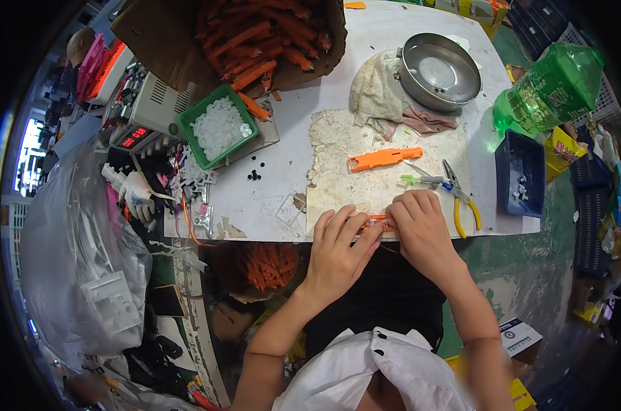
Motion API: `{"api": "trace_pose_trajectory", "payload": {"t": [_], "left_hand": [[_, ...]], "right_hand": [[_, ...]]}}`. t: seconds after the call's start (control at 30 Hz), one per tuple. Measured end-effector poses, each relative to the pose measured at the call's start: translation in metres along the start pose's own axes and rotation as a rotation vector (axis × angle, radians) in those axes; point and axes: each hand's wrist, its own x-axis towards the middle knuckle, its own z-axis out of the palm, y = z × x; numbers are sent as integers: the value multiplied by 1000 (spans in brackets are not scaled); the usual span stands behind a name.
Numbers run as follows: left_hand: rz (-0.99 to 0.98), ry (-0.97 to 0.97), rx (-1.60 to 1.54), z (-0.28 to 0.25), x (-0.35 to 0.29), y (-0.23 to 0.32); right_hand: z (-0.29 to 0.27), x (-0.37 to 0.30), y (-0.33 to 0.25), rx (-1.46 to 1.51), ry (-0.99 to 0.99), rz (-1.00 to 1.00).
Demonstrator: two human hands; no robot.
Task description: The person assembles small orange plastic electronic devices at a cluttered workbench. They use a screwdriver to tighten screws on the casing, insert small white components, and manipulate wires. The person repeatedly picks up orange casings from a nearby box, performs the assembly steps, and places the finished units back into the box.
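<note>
At the table's front edge both my hands close on an orange plastic housing part (377,220), mostly hidden by the fingers. My left hand (339,248) presses its left end with curled fingers, and my right hand (423,229) covers its right end from above. Just beyond them lies another orange plastic housing (384,159), flat on a worn pale board (331,147). Right of it rest a green and grey screwdriver-like tool (422,179) and pliers (463,198) with yellow handles, close to my right hand.
A green tray of translucent small parts (218,127) stands left, beside small black pieces (256,169). Behind is a cardboard box (166,34) of orange parts. A metal bowl (410,75), a rag (375,89), a green bottle (557,85) and a blue bin (500,171) stand right.
</note>
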Motion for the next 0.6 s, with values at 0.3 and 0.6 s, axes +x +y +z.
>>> {"api": "trace_pose_trajectory", "payload": {"t": [0.3,0.6], "left_hand": [[-17,9,-10,-1,3,4],[-17,5,-13,0,2,3]], "right_hand": [[-2,-2,0,75,82,3],[0,1,1,131,39,131]]}}
